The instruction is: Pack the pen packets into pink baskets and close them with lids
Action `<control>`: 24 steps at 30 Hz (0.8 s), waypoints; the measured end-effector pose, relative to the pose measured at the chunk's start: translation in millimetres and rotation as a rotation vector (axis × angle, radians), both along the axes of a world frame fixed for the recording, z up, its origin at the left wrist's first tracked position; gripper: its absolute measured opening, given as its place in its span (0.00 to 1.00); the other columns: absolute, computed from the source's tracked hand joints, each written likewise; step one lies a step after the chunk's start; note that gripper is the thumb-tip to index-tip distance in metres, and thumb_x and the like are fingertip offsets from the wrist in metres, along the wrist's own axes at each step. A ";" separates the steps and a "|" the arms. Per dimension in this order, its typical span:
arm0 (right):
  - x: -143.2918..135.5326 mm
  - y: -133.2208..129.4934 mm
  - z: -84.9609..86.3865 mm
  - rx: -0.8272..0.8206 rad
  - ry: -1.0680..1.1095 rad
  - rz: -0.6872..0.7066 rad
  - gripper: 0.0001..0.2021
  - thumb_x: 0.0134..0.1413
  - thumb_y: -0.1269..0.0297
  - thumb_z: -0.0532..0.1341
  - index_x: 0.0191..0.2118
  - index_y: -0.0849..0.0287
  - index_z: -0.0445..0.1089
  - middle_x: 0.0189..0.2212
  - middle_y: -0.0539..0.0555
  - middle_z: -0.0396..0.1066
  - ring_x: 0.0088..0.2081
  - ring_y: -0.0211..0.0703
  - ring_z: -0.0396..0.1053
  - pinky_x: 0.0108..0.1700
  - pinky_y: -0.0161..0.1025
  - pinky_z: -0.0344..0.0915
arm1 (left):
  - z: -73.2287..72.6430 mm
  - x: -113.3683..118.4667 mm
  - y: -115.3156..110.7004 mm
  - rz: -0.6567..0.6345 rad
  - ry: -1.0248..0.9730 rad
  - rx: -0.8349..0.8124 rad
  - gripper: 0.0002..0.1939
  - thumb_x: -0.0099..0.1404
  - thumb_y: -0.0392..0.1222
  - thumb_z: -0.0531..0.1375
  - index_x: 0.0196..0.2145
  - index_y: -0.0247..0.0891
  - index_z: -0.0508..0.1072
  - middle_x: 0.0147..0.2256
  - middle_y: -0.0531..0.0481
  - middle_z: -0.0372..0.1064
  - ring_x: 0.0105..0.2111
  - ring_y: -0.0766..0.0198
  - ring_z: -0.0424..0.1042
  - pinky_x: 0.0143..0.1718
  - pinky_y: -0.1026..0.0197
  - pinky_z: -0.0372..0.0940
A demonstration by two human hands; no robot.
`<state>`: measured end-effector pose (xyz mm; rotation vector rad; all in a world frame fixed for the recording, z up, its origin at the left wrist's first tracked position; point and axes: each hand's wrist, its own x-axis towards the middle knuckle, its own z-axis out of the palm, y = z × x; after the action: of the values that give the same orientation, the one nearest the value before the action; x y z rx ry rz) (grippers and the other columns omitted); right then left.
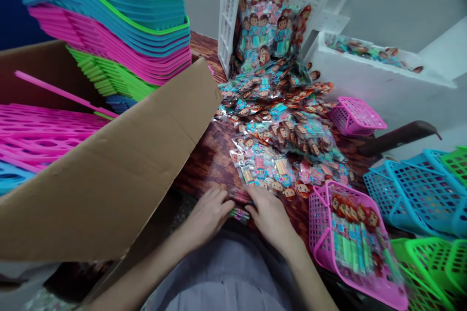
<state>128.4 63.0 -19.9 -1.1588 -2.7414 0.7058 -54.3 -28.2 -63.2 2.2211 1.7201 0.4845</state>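
Close to my body, at the table's front edge, my left hand and my right hand grip a small stack of clear plastic packets from either side. Green and pink stripes show at the stack's near edge; the rest is covered by my fingers or blurred. Just beyond my hands lie loose packets with cartoon doll heads and coloured sticks. To the right of my right hand, a pink basket holds a row of similar packets with red-haired doll heads.
A cardboard box with stacked baskets stands at left. Behind the packet heap is a white crate; a white foam box stands behind right. Blue baskets, green baskets and a small pink basket are at right.
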 end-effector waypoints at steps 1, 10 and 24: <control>-0.3 -0.4 1.3 0.003 -0.022 0.008 0.15 0.59 0.77 0.53 0.47 0.57 0.69 0.44 0.56 0.74 0.47 0.49 0.70 0.47 0.41 0.63 | 0.0 0.1 -1.0 -0.002 -0.011 -0.003 0.06 0.72 0.37 0.54 0.41 0.39 0.71 0.42 0.45 0.66 0.45 0.55 0.64 0.46 0.54 0.63; 3.6 4.6 -3.9 0.134 -0.133 0.064 0.21 0.56 0.79 0.53 0.52 0.56 0.70 0.46 0.59 0.74 0.48 0.52 0.68 0.50 0.46 0.62 | 0.4 1.9 -5.6 0.047 -0.101 0.032 0.07 0.70 0.34 0.56 0.42 0.40 0.72 0.48 0.43 0.66 0.49 0.54 0.65 0.50 0.51 0.65; 11.9 5.3 -17.3 -0.009 -0.008 -0.041 0.18 0.57 0.76 0.56 0.52 0.56 0.71 0.46 0.57 0.75 0.48 0.50 0.71 0.49 0.43 0.64 | -1.7 7.2 -5.2 0.116 -0.093 0.052 0.14 0.64 0.30 0.60 0.46 0.40 0.72 0.60 0.39 0.59 0.60 0.47 0.59 0.63 0.37 0.55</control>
<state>140.2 68.3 -37.3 -1.2189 -2.7151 0.7106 -47.1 -33.4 -64.8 2.1058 1.8145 0.6557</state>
